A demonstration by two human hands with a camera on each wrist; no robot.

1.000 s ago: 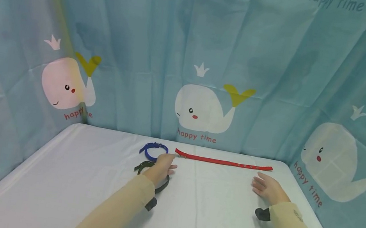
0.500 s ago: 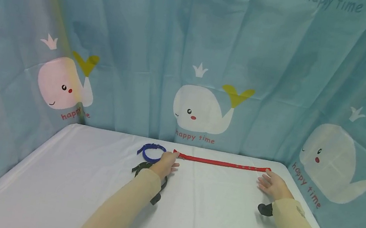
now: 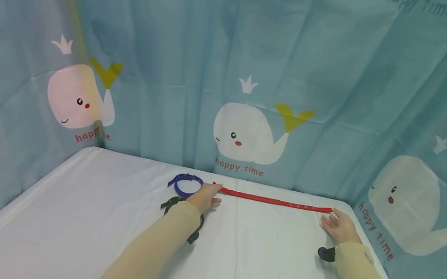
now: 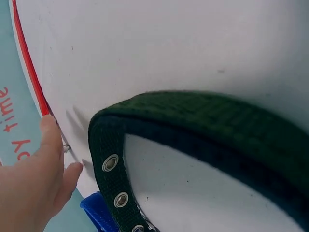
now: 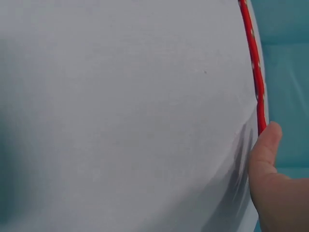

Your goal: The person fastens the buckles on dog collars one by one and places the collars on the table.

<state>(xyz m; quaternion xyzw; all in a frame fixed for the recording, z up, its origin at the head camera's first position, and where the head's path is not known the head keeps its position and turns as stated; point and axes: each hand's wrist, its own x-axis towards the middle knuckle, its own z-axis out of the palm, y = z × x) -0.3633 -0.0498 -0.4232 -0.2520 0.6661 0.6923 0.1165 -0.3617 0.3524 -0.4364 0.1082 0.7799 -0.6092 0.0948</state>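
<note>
A red collar (image 3: pixel 266 199), opened out straight, lies along the back of the white table with metal eyelets near its right end. My left hand (image 3: pixel 201 198) is at its buckle end; in the left wrist view one digit of the left hand (image 4: pixel 29 188) reaches the red strap (image 4: pixel 30 72), another is spread apart. At the far tip is my right hand (image 3: pixel 342 228), its other fingers lower and apart from the strap. In the right wrist view the thumb of the right hand (image 5: pixel 282 188) covers the tip of the red strap (image 5: pixel 253 58). Neither hand visibly curls round it.
A looped blue collar (image 3: pixel 176 184) lies left of the left hand. A dark green collar (image 3: pixel 173 201), also looped, is partly hidden under the left forearm and looms large in the left wrist view. A blue whale-print curtain (image 3: pixel 157 115) hangs behind the table (image 3: pixel 65 212).
Both hands have moved slightly outward and forward to the red collar's ends; the right hand shifted right to its tip. The collar stays in place on the table.
</note>
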